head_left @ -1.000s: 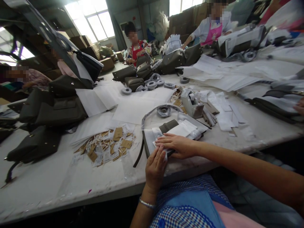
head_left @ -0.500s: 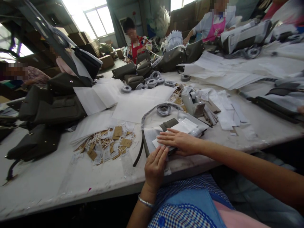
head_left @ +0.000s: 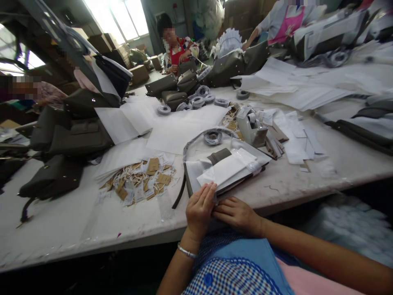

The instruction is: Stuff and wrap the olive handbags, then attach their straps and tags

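1. The bench point(head_left: 61, 229) stretches out in front of me, its near edge slanting across just below my hands.
2. Broad white sheets point(head_left: 184, 131) lie spread over the bench, farther off than what I have under my fingers.
3. The dark bag point(head_left: 218, 156) lies flat close to the bench edge, ahead of both hands. Its long axis slants from the near-left corner, at my left fingers, away toward my right.
4. A pile of tags point(head_left: 144, 182) sits well to the left of the bag, apart from it.
5. A folded white sheet point(head_left: 229, 168) rests on top of the bag, its length running much the same way, near end toward me.
6. A grey tape dispenser point(head_left: 244, 119) stands beyond the bag, toward its right end.
7. My left hand point(head_left: 201, 209) is the nearer one: fingers straight and together, their tips touching the near end of the folded white sheet. My right hand point(head_left: 236, 215) lies at the bench edge, fingers bent, just beside the left and just short of the bag's near side. I cannot tell whether either pinches anything, since my own fingers cover the spot.
8. A wrapped coil point(head_left: 213, 137) lies just past the bag's far side.
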A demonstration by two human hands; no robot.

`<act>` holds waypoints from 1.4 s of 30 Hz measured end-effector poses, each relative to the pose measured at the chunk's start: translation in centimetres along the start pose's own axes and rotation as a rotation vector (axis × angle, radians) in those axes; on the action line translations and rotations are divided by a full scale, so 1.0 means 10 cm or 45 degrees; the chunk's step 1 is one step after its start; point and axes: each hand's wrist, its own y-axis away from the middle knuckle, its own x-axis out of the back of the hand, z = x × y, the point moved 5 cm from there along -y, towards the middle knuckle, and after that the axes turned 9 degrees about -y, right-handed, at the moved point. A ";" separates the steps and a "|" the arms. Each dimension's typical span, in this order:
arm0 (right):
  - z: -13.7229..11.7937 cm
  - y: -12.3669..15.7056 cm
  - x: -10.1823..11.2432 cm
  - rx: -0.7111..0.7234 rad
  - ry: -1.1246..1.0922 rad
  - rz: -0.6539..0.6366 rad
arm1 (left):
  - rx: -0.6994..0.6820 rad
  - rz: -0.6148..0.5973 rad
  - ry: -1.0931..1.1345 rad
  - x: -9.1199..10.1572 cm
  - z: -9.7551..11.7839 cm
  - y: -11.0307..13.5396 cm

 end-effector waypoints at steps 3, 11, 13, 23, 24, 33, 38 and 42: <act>0.03 -0.05 -0.04 -0.072 -0.086 0.085 | -0.008 0.016 -0.013 0.02 0.01 -0.02; -0.07 0.12 0.02 -0.030 -0.202 0.113 | 0.000 0.018 -0.049 0.03 0.03 -0.02; -0.10 0.20 0.07 0.011 -0.186 0.089 | 0.010 0.012 -0.067 0.02 0.03 -0.02; -0.19 0.22 0.17 0.221 -0.145 0.071 | 0.020 0.031 -0.144 0.02 0.06 -0.02; -0.19 0.21 0.17 0.217 -0.162 0.061 | 0.028 0.030 -0.152 0.02 0.07 -0.02; 0.03 0.26 0.23 -0.044 -0.560 -0.108 | 0.131 -0.024 -0.208 -0.03 0.11 -0.05; 0.13 0.23 0.30 0.154 -0.614 -0.252 | 0.201 -0.052 -0.268 -0.01 0.17 -0.12; 0.14 0.11 0.50 0.346 -0.668 -0.306 | 0.232 -0.070 -0.294 -0.02 0.19 -0.16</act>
